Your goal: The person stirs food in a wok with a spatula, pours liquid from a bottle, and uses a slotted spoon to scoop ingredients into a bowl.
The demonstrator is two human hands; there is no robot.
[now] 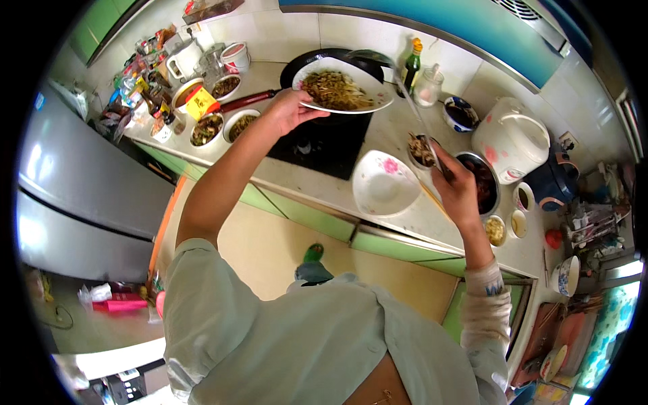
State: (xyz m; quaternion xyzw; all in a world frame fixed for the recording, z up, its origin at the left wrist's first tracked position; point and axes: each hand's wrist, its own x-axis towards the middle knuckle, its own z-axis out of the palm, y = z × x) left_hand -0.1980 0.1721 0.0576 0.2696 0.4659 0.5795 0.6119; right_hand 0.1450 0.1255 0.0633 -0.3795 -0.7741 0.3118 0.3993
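My left hand grips the near left rim of a white plate heaped with cooked, chopped food. The plate is raised over a black wok, covering much of it; the wok's dark red handle points left. My right hand is closed around the handle of a metal spatula or ladle, whose head is over the wok's far right side. Close to the right hand are a bowl of shredded food and a white square-shaped bowl with a pink flower on the counter.
Food bowls, a yellow packet and a white kettle stand left. Rightward are a green sauce bottle, a glass jar, a white rice cooker and a metal pot. A blue range hood overhangs the counter.
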